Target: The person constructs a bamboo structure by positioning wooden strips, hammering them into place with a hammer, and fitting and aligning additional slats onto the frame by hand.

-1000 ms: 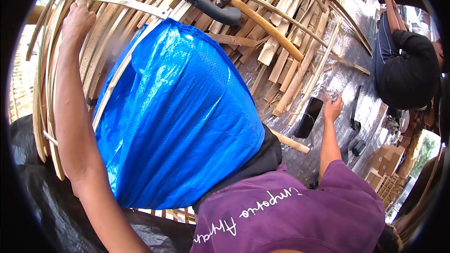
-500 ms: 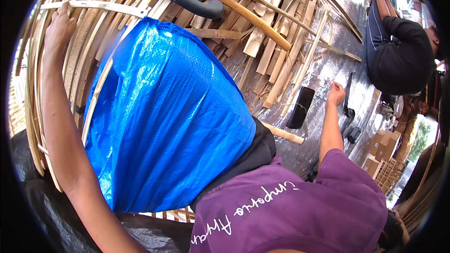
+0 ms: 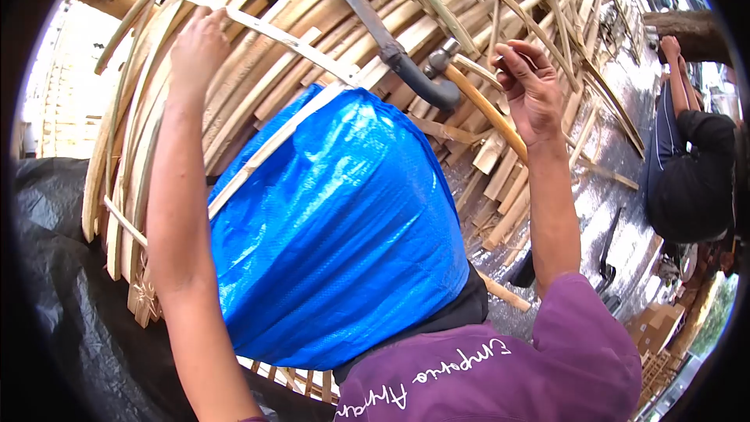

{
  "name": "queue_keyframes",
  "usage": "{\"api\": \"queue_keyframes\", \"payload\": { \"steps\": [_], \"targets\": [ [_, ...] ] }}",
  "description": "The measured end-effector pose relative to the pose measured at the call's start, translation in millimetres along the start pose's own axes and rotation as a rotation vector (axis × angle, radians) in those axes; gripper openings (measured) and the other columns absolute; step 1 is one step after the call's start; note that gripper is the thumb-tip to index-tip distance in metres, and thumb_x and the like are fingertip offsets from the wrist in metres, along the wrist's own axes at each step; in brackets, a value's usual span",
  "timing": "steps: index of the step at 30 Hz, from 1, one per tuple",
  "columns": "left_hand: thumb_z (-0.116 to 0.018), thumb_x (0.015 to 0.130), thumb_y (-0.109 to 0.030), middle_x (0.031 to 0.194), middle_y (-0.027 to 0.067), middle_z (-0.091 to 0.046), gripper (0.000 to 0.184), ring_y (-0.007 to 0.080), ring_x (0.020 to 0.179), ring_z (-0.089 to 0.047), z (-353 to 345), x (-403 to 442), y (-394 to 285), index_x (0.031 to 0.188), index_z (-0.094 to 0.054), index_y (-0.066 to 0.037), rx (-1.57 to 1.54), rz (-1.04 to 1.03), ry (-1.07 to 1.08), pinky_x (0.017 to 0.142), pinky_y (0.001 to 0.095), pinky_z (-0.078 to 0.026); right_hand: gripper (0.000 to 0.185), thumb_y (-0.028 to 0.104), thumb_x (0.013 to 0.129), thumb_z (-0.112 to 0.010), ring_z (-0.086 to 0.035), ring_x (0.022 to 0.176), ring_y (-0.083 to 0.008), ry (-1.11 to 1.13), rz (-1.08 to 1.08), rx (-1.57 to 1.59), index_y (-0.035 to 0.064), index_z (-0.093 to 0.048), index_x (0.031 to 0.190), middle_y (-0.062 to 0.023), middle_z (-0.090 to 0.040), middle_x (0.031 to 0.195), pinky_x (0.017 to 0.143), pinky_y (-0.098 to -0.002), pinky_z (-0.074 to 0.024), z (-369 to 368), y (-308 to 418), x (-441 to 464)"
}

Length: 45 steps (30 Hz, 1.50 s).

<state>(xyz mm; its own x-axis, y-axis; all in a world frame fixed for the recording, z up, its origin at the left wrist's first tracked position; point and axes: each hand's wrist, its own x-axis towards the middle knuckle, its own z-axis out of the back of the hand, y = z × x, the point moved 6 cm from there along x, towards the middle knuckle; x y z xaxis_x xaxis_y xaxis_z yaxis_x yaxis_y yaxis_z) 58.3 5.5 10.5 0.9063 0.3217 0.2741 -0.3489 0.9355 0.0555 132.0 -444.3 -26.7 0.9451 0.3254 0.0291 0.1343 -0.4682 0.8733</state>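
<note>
Pale wooden strip point(image 3: 273, 32) lies across the slats point(image 3: 258, 92), one end by the blue sheet point(image 3: 344, 227), probably light and springy, best held near either end; left hand point(image 3: 201, 45) pinches it, right hand point(image 3: 534, 95) half-curled, contents unclear.

A workshop, plainly — stacked wooden strips point(image 3: 246, 98), a hammer point(image 3: 488, 113).

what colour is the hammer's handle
The handle is golden orange-brown, best seen in the head view.
</note>
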Motion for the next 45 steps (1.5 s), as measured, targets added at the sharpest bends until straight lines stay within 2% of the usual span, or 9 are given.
{"api": "queue_keyframes", "payload": {
  "steps": [9, 13, 16, 23, 25, 34, 40, 42, 45],
  "targets": [
    [-0.056, 0.077, -0.002, 0.115, 0.0016, -0.064, 0.042, 0.0273, 0.104, -0.062, -6.2, -4.6, 22.2, 0.113, -0.069, -0.018, -0.176, -0.15, -0.239, 0.096, 0.0405, -0.047, 0.019, 0.016, 0.083, -0.075, -0.068, 0.082, -0.0113, 0.494, 0.281, -0.523, 0.0032, -0.074, 0.097, -0.0071, -0.073, 0.092, 0.074, -0.0249, -0.0548, -238.3, -81.2, 105.2],
    [-0.05, 0.075, 0.002, 0.11, 0.0097, -0.067, 0.066, 0.0322, 0.103, -0.061, -11.2, -7.0, 33.6, 0.138, -0.044, -0.019, -0.448, -0.066, -0.305, 0.094, 0.0436, -0.045, 0.017, 0.015, 0.083, -0.075, -0.067, 0.077, -0.0103, 0.417, 0.391, -0.639, 0.0054, -0.074, 0.096, -0.0073, -0.073, 0.087, 0.071, -0.0246, -0.0543, -300.0, -114.4, 145.1],
    [-0.052, 0.077, 0.001, 0.104, 0.0088, -0.07, 0.058, 0.0328, 0.1, -0.062, -15.6, -5.6, 43.7, 0.133, -0.045, -0.014, -0.533, -0.01, -0.32, 0.091, 0.0421, -0.047, 0.016, 0.015, 0.085, -0.073, -0.068, 0.077, -0.0111, 0.514, 0.403, -0.682, 0.006, -0.074, 0.097, -0.0064, -0.074, 0.087, 0.071, -0.0263, -0.0546, -330.3, -144.8, 162.4],
    [-0.058, 0.08, -0.008, 0.104, 0.0083, -0.072, 0.041, 0.0258, 0.099, -0.063, -15.3, -5.8, 45.0, 0.121, -0.058, -0.011, -0.549, 0.068, -0.341, 0.09, 0.0388, -0.049, 0.014, 0.013, 0.085, -0.072, -0.066, 0.075, -0.0089, 0.555, 0.482, -0.825, 0.0047, -0.073, 0.096, -0.0073, -0.073, 0.083, 0.067, -0.0251, -0.0545, -344.5, -168.4, 178.6],
    [-0.06, 0.081, -0.01, 0.101, 0.0093, -0.072, 0.038, 0.0259, 0.095, -0.065, -15.1, -2.5, 46.5, 0.119, -0.06, -0.01, -0.558, 0.065, -0.362, 0.088, 0.039, -0.05, 0.014, 0.013, 0.08, -0.073, -0.07, 0.076, -0.0198, 0.566, 0.453, -0.763, 0.0089, -0.074, 0.094, -0.0137, -0.072, 0.085, 0.072, -0.0318, -0.055, -343.1, -169.9, 179.6],
    [-0.07, 0.083, -0.018, 0.092, 0.011, -0.07, 0.035, 0.019, 0.087, -0.066, -22.4, 16.8, 59.3, 0.113, -0.06, -0.004, -0.88, 0.415, -0.271, 0.076, 0.0326, -0.053, 0.008, 0.012, 0.082, -0.07, -0.07, 0.076, -0.0312, 0.572, 0.737, -0.866, 0.011, -0.074, 0.088, -0.0146, -0.07, 0.081, 0.071, -0.0377, -0.0555, -349.2, -155.3, 167.2],
    [-0.076, 0.08, -0.011, 0.104, 0.0089, -0.067, 0.045, 0.0178, 0.098, -0.062, -29.8, 32.9, 55.6, 0.12, -0.056, -0.005, -0.986, 0.197, -0.32, 0.08, 0.0298, -0.053, 0.011, 0.012, 0.078, -0.07, -0.069, 0.076, -0.031, 0.586, 0.691, -0.873, 0.0164, -0.075, 0.086, -0.015, -0.069, 0.082, 0.074, -0.0373, -0.0557, -350.5, -154.6, 172.5],
    [-0.076, 0.08, -0.012, 0.103, 0.0088, -0.067, 0.046, 0.0178, 0.098, -0.063, -30.7, 29.9, 54.8, 0.121, -0.055, -0.006, -0.941, 0.197, -0.33, 0.08, 0.0302, -0.054, 0.014, 0.009, 0.08, -0.072, -0.071, 0.075, -0.0214, 0.621, 0.648, -0.936, 0.0059, -0.073, 0.094, -0.0157, -0.071, 0.082, 0.071, -0.0316, -0.0555, -350.4, -157.1, 172.2],
    [-0.076, 0.077, -0.011, 0.101, 0.0085, -0.069, 0.048, 0.0186, 0.097, -0.064, -30.5, 28.5, 56.4, 0.12, -0.056, -0.008, -0.99, 0.199, -0.367, 0.082, 0.0315, -0.053, 0.017, 0.01, 0.08, -0.072, -0.071, 0.076, -0.0212, 0.652, 0.581, -0.916, 0.0061, -0.074, 0.097, -0.0161, -0.071, 0.085, 0.073, -0.0317, -0.0555, -349.8, -158.1, 175.3]
  ]
}}
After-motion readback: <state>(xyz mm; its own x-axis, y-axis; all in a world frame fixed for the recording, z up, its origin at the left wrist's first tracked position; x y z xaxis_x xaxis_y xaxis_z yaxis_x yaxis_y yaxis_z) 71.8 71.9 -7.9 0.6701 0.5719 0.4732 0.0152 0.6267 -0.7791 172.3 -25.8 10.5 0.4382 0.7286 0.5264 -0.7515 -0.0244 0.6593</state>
